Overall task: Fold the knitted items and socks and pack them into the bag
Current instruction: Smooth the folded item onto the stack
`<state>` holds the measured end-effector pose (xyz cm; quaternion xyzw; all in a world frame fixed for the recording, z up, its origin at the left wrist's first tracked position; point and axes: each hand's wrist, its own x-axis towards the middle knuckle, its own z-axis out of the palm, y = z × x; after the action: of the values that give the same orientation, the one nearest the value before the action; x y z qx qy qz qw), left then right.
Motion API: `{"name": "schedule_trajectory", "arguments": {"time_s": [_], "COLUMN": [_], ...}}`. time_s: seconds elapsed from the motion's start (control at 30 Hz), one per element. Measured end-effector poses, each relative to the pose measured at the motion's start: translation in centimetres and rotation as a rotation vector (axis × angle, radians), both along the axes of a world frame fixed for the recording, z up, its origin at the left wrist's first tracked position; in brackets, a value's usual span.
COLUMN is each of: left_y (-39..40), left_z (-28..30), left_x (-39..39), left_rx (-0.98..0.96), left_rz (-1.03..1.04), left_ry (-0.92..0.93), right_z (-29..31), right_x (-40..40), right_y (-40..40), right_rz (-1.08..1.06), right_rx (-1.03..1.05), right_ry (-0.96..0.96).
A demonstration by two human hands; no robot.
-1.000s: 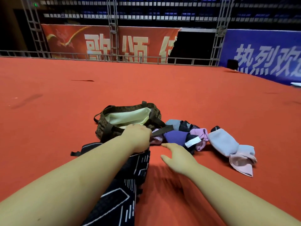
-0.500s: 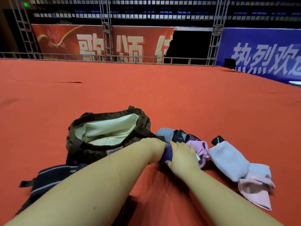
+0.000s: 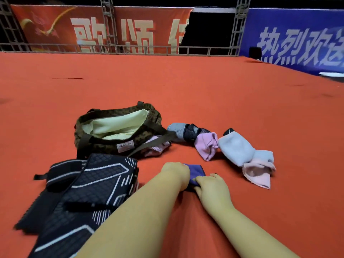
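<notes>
L hand (image 3: 176, 175) and R hand (image 3: 211, 186) at lower centre of frame, both gripping one purple sock (image 3: 195, 172) on the red carpet (image 3: 204, 94); L fingers curled over its left end, R pinching the near edge. Black patterned knit (image 3: 96, 185) lies lower left, touching L forearm. Camo bag (image 3: 119, 144) centre-left, mouth open, pale lining showing, pink item (image 3: 156, 148) under its strap. Grey/black socks (image 3: 183, 132), lilac sock (image 3: 206, 146), pale blue + pink pieces (image 3: 242, 151) centre-right.
</notes>
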<state>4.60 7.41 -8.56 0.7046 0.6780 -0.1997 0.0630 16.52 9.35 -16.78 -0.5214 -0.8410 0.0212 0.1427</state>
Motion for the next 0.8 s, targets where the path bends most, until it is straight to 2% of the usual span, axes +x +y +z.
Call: {"name": "schedule_trajectory", "arguments": {"time_s": [0.1, 0.53, 0.63, 0.8], "left_y": [-3.8, -17.0, -19.3, -22.8], "left_z": [-0.8, -2.0, -2.6, -3.8], "left_x": [1.4, 4.8, 4.5, 2.1], "left_rx": [0.034, 0.137, 0.14, 0.136], "left_rz": [-0.013, 0.0, 0.058, 0.163], "left_ry": [-0.036, -0.174, -0.276, -0.56], "right_z": [0.5, -0.7, -0.4, 0.5], "right_x": [2.0, 7.4, 7.8, 9.1], "right_y": [-4.7, -17.2, -19.4, -21.3], "right_rz": [-0.012, 0.033, 0.061, 0.112], "right_rx": [0.148, 0.015, 0.054, 0.068], "right_ry": [-0.026, 0.224, 0.261, 0.321]}}
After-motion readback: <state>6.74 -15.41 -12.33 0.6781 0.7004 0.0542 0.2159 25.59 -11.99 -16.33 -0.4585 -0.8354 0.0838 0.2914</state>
